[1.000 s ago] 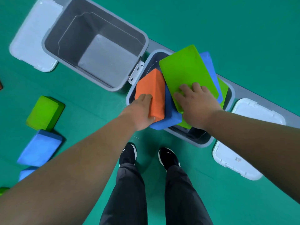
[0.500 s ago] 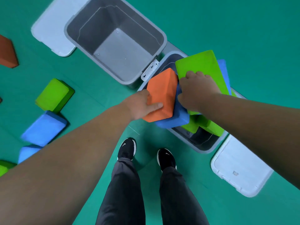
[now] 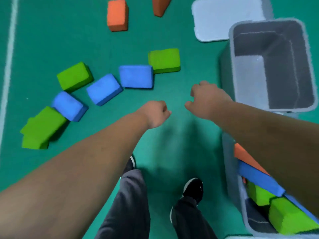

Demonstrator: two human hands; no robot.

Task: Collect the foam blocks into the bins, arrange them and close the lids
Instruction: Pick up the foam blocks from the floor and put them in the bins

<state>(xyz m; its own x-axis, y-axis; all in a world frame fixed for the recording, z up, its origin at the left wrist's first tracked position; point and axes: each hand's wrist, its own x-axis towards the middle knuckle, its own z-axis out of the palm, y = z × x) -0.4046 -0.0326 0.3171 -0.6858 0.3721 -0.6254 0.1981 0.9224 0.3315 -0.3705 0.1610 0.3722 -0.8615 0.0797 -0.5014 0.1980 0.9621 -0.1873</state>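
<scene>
left hand (image 3: pixel 155 114): grip loosely curled, fingers tucked under, empty, touching nothing. right hand (image 3: pixel 207 99): grip also loosely curled and empty, just beside the near-left corner of the empty grey plastic bin (image 3: pixel 293 80). Hands are near each other but apart, both over the green floor (image 3: pixel 172 135). White rectangular bin lid (image 3: pixel 224 19) lies flat beyond that bin, touching or just beside its far rim. The second grey plastic bin (image 3: pixel 231 178) sits lower right under the right forearm. It holds a tilted orange foam slab (image 3: pixel 241 154), a blue foam slab (image 3: pixel 259 180) running diagonally, and 2 green blocks below them; the larger is the green foam chunk (image 3: pixel 290 219). Loose on the floor are 8 blocks. The far green rectangular foam block (image 3: pixel 164 60) has its long axis left-right and meets at a corner the blue rectangular foam block (image 3: pixel 136 76), same axis. The middle blue foam block (image 3: pixel 103 88) and left green foam block (image 3: pixel 74 76) lie diagonally. The near blue foam block (image 3: pixel 69 106) touches the near green foam block (image 3: pixel 41 128). The orange rectangular foam block (image 3: pixel 117 14) has its long axis pointing away, and the second orange foam block (image 3: pixel 160 6) is cut off by the top edge. White floor line (image 3: pixel 6 57) runs along the far left. Black shoe (image 3: pixel 193 188) has a small white mark, too blurred to read.
</scene>
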